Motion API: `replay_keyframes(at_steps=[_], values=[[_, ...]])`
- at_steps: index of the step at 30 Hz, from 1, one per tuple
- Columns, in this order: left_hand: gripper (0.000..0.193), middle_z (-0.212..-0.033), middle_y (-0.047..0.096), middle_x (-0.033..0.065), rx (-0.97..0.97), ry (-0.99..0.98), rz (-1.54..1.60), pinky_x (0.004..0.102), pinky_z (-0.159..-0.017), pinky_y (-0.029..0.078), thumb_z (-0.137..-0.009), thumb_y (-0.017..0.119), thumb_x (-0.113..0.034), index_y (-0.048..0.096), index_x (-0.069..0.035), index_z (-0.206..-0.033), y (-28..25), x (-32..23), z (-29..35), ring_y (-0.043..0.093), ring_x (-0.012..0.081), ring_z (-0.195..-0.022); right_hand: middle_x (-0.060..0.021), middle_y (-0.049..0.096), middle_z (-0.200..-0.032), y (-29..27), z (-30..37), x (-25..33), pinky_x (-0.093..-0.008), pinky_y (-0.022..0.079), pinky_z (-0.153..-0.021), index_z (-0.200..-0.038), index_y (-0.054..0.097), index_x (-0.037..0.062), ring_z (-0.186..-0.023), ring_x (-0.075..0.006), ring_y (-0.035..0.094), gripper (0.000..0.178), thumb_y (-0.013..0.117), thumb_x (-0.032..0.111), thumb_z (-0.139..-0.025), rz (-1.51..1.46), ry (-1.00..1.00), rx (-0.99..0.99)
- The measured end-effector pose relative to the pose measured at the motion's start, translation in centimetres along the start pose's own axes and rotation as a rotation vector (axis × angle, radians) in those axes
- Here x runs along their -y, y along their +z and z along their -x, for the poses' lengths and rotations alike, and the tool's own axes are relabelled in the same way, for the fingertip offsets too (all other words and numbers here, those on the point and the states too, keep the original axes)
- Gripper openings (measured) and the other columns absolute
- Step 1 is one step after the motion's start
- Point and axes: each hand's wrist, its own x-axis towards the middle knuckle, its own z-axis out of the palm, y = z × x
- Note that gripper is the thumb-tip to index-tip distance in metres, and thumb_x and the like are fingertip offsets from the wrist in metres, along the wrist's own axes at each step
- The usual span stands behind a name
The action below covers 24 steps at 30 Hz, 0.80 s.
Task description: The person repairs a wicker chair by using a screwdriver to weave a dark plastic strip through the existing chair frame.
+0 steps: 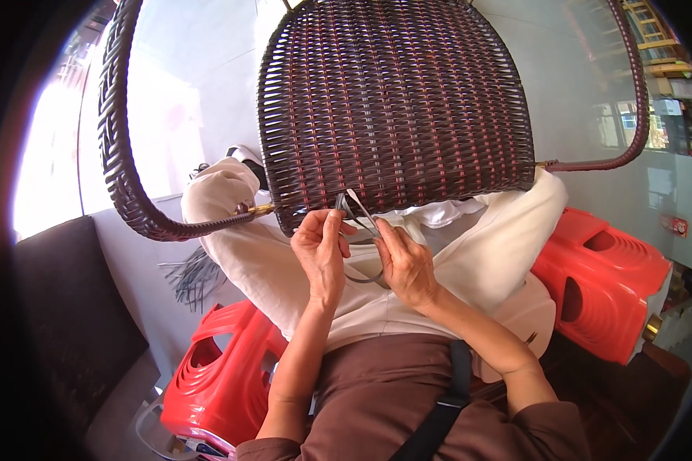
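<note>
Just beyond the left hand (pixel 321 244) and right hand (pixel 409 265) sits a dark woven chair panel (pixel 396 100), its near edge over the lap; weave fills it almost throughout, so most of the weaving looks done. What seems left is at that near edge: the left hand pinches a dark strip (pixel 340 201), the right grips a slim, pale-tipped tool (pixel 363 210). Left of the hands lie loose strips (pixel 194 278); farther out, a red stool (pixel 603 280) stands to their right.

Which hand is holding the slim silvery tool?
The right hand: it grips the slim silvery tool, while the left hand pinches a grey strip by the woven panel.
</note>
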Motion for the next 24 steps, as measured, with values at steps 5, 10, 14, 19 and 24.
replay_keyframes(at_steps=[5,10,14,19,24], values=[[0.019,-0.055,0.055,0.0028,-0.026,-0.045,-0.031,0.0166,-0.036,0.029,-0.088,0.056,-0.014,0.057,-0.001,-0.074,0.3,-0.5,-0.1,0.040,0.0027,-0.040,-0.0118,0.057,-0.074,1.1,0.5,-0.7,-0.0342,0.047,-0.046,-0.113,0.052,-0.0003,-0.056,-0.0282,0.059,0.034,0.060,0.002,-0.079,-0.067,-0.025,-0.068],[0.021,-0.052,0.051,-0.0001,-0.046,-0.039,-0.041,0.0161,-0.036,0.029,-0.088,0.057,-0.015,0.055,-0.003,-0.071,0.6,-0.5,-0.2,0.040,0.0023,-0.040,-0.0122,0.056,-0.073,2.1,0.8,-1.2,-0.0336,0.047,-0.045,-0.112,0.052,-0.0018,-0.055,-0.0276,0.058,0.034,0.059,-0.001,-0.079,-0.117,-0.046,-0.120],[0.021,-0.051,0.049,-0.0014,-0.045,-0.033,-0.053,0.0162,-0.037,0.029,-0.088,0.057,-0.015,0.054,-0.004,-0.071,0.7,-0.5,-0.2,0.039,0.0020,-0.041,-0.0124,0.055,-0.073,2.4,0.9,-1.6,-0.0337,0.045,-0.045,-0.112,0.051,-0.0026,-0.054,-0.0274,0.057,0.035,0.058,-0.002,-0.079,-0.137,-0.069,-0.139],[0.020,-0.051,0.048,-0.0021,-0.037,-0.002,-0.050,0.0165,-0.038,0.027,-0.088,0.056,-0.016,0.054,-0.004,-0.072,0.8,-0.2,-0.2,0.039,0.0017,-0.043,-0.0121,0.055,-0.072,2.4,0.9,-1.7,-0.0339,0.045,-0.044,-0.112,0.052,-0.0033,-0.052,-0.0270,0.056,0.035,0.059,-0.002,-0.078,-0.146,-0.075,-0.137],[0.020,-0.054,0.049,-0.0021,-0.015,0.024,-0.046,0.0165,-0.040,0.027,-0.089,0.056,-0.017,0.055,-0.004,-0.074,0.8,-0.2,0.0,0.038,0.0016,-0.045,-0.0117,0.055,-0.071,2.4,0.8,-1.8,-0.0337,0.044,-0.044,-0.112,0.052,-0.0041,-0.052,-0.0265,0.056,0.035,0.060,-0.002,-0.078,-0.147,-0.082,-0.146]])
